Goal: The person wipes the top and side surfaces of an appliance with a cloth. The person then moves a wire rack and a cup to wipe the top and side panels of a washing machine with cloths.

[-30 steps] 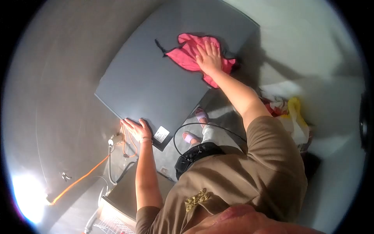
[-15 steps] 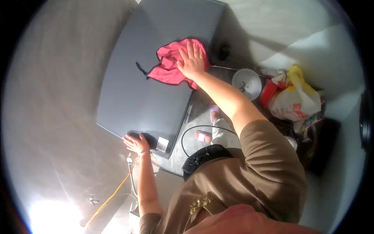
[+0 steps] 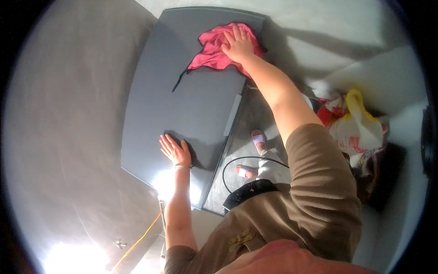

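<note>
A pink cloth [image 3: 213, 50] with dark edging and a black strap lies spread on the grey panel top [image 3: 159, 91]. My right hand [image 3: 238, 44] presses flat on the cloth, fingers spread, near the top's far right edge. Lower down, my left hand [image 3: 175, 150] rests palm down on the bare grey surface, with its fingers apart and nothing in them. A bright glare hides part of the top beside my left wrist.
A white and yellow plastic bag [image 3: 358, 132] and other bags sit at the right. A black cable [image 3: 237, 158] loops near my waist. An orange cord [image 3: 141, 238] runs along the lower left. My sandalled feet [image 3: 258, 140] stand beside the top.
My right hand and the cloth have moved toward the far end of the top. My left hand has come from the near edge further onto the surface. The view has shifted.
</note>
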{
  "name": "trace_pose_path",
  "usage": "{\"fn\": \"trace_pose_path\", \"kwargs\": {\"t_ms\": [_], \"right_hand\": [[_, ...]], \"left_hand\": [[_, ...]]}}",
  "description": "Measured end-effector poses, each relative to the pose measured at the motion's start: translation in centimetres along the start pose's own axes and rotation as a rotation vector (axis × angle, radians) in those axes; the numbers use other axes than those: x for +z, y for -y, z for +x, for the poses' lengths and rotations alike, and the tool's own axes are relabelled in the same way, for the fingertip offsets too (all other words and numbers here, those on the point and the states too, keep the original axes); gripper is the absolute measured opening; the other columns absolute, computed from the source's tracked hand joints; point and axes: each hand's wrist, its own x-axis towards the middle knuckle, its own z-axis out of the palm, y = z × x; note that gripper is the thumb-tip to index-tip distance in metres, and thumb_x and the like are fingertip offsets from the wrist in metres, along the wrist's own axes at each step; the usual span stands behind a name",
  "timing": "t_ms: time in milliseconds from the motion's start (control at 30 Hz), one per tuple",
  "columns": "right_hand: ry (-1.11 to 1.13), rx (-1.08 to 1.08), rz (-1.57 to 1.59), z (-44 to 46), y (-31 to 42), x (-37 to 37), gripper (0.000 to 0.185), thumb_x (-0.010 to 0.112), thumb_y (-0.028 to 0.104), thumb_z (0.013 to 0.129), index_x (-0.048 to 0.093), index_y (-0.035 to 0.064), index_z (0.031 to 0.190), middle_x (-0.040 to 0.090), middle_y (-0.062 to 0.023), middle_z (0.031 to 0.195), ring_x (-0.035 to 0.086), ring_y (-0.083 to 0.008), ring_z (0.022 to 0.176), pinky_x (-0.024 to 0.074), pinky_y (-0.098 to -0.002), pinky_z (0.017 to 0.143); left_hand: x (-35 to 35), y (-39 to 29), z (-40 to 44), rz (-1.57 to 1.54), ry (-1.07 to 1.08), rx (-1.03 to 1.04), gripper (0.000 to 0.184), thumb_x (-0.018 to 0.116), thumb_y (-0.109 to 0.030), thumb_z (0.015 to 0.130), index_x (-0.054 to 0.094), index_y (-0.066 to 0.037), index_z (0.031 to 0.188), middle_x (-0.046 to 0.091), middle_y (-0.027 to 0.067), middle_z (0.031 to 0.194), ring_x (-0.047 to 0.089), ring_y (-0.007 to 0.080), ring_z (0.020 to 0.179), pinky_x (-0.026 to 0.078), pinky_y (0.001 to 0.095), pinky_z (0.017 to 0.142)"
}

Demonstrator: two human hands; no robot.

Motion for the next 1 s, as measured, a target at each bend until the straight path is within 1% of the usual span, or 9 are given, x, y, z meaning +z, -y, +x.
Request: {"fn": "trace_pose_path", "kwargs": {"t_ms": [300, 367, 433, 533, 600, 633, 700, 767, 1000], "right_hand": [[0.039, -0.048, -0.029, 5.8, -4.0, 1.4, 0.062, 0.040, 0.050, 0.092, 0.037, 0.0236, 0.147, 0.022, -0.0119, 0.157, 0.020, -0.0328, 0.145, 0.0133, -0.0505, 0.117], [0.025, 0.248, -0.087, 5.8, -4.5, 1.3, 0.061, 0.036, 0.046, 0.093, 0.035, 0.0201, 0.148, 0.020, -0.0116, 0.158, 0.018, -0.0321, 0.146, 0.0122, -0.0506, 0.117], [0.028, 0.330, -0.030, 5.4, -5.1, 0.4, 0.061, 0.032, 0.043, 0.094, 0.031, 0.0174, 0.150, 0.018, -0.0102, 0.159, 0.013, -0.0325, 0.147, 0.0106, -0.0515, 0.117], [0.024, 0.415, -0.069, 3.9, -5.1, -0.6, 0.064, 0.034, 0.043, 0.094, 0.027, 0.0153, 0.151, 0.016, -0.0174, 0.158, 0.020, -0.0343, 0.145, 0.0180, -0.0506, 0.116], [-0.056, 0.656, 0.285, 2.6, -4.9, -0.4, 0.064, 0.040, 0.036, 0.094, 0.026, 0.0054, 0.149, 0.027, -0.0310, 0.149, 0.036, -0.0405, 0.135, 0.0307, -0.0474, 0.111], [-0.064, 0.657, 0.279, 1.7, -4.9, 0.5, 0.064, 0.040, 0.036, 0.094, 0.026, 0.0054, 0.149, 0.027, -0.0310, 0.149, 0.036, -0.0405, 0.135, 0.0307, -0.0474, 0.111], [-0.277, 0.696, 0.651, -0.1, -4.3, 1.9, 0.061, 0.048, 0.030, 0.093, 0.034, -0.0112, 0.136, 0.043, -0.0395, 0.130, 0.045, -0.0477, 0.122, 0.0363, -0.0462, 0.104], [-0.110, 0.722, 0.784, -3.0, -2.6, -0.2, 0.058, 0.047, 0.027, 0.094, 0.035, -0.0143, 0.132, 0.047, -0.0395, 0.125, 0.047, -0.0477, 0.119, 0.0374, -0.0454, 0.102], [-0.222, 0.571, 0.887, -14.3, 5.2, 0.1, 0.068, 0.052, 0.021, 0.091, 0.022, -0.0168, 0.139, 0.027, -0.0378, 0.144, 0.028, -0.0463, 0.136, 0.0213, -0.0434, 0.116]], "left_hand": [[0.4, -3.5, 4.2, 0.043, 0.014, -0.009, 0.071, 0.043, -0.034, 0.096, 0.014, 0.002, 0.150, 0.009, 0.0175, 0.159, 0.006, 0.0325, 0.148, 0.006, 0.0488, 0.119], [0.2, -3.8, 4.3, 0.050, 0.026, -0.019, 0.071, 0.042, -0.034, 0.096, 0.014, 0.001, 0.151, 0.009, 0.0171, 0.159, 0.005, 0.0318, 0.148, 0.006, 0.0480, 0.119], [-0.5, -4.3, 4.1, 0.063, 0.040, -0.031, 0.071, 0.041, -0.035, 0.096, 0.013, 0.001, 0.151, 0.009, 0.0168, 0.159, 0.005, 0.0311, 0.148, 0.006, 0.0473, 0.119], [-0.7, -4.9, 4.1, 0.093, 0.045, -0.036, 0.071, 0.040, -0.036, 0.097, 0.013, 0.000, 0.151, 0.008, 0.0159, 0.160, 0.004, 0.0298, 0.148, 0.005, 0.0463, 0.120], [-0.5, -5.3, 4.3, 0.087, 0.036, -0.038, 0.071, 0.039, -0.036, 0.097, 0.013, 0.000, 0.151, 0.008, 0.0158, 0.160, 0.005, 0.0296, 0.148, 0.005, 0.0462, 0.120], [-0.4, -5.4, 4.3, 0.086, 0.031, -0.042, 0.071, 0.039, -0.037, 0.097, 0.013, 0.000, 0.151, 0.008, 0.0156, 0.160, 0.005, 0.0293, 0.148, 0.005, 0.0461, 0.120], [-0.4, -5.1, 4.5, 0.083, 0.024, -0.039, 0.071, 0.039, -0.037, 0.097, 0.013, 0.001, 0.151, 0.009, 0.0154, 0.160, 0.005, 0.0291, 0.148, 0.006, 0.0460, 0.120], [-0.4, -5.2, 4.6, 0.084, 0.015, -0.032, 0.071, 0.039, -0.037, 0.097, 0.013, 0.001, 0.151, 0.009, 0.0153, 0.160, 0.005, 0.0288, 0.148, 0.006, 0.0459, 0.120], [-0.3, -5.2, 4.3, 0.097, -0.016, -0.036, 0.069, 0.037, -0.037, 0.097, 0.016, 0.000, 0.151, 0.011, 0.0147, 0.159, 0.007, 0.0275, 0.148, 0.008, 0.0456, 0.120]]}}
